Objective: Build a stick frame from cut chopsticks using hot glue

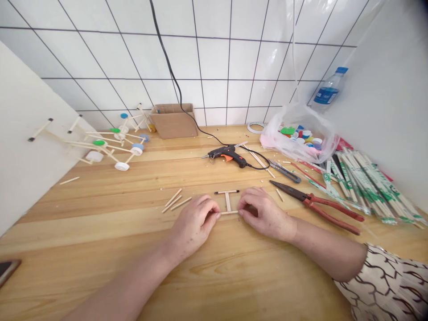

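Between my hands on the wooden table lies a small H-like frame of wooden sticks point(228, 200). Its far crossbar has black ends, and paired sticks join it to the near stick point(229, 212). My left hand point(197, 218) pinches the near stick's left end between thumb and fingers. At the other end, my right hand point(262, 213) pinches the same stick. The fingertips cover both ends of it. Several cut stick pieces point(176, 200) lie just left of my left hand. Beyond the frame rests a black glue gun point(230, 154) with an orange trigger.
Red-handled pliers point(317, 206) and a grey cutter point(285, 171) lie right. Behind them are a bag of bottle caps point(301, 133), wrapped chopsticks point(374, 183) and a water bottle point(329, 91). Stick cars with cap wheels point(115, 142) and a cardboard box point(174, 122) stand left.
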Demonstrator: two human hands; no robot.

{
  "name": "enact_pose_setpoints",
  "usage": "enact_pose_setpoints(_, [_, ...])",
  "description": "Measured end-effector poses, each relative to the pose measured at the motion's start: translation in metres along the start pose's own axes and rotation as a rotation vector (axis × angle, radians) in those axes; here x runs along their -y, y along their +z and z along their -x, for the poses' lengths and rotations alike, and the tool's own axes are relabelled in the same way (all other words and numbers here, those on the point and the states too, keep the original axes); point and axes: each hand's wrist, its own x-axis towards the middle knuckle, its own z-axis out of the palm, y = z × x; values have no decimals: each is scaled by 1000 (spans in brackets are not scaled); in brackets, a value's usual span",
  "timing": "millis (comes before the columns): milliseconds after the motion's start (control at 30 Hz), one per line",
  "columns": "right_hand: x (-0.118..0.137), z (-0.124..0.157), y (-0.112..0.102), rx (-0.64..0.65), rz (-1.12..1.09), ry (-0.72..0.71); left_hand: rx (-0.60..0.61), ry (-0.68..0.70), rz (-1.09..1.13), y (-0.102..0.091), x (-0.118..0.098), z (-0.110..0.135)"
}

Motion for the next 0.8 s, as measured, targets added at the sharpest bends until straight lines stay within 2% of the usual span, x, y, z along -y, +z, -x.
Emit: enact_pose_setpoints(800, [0,-1,-1,10,18,-1,13,-18,-3,-1,-1,-1])
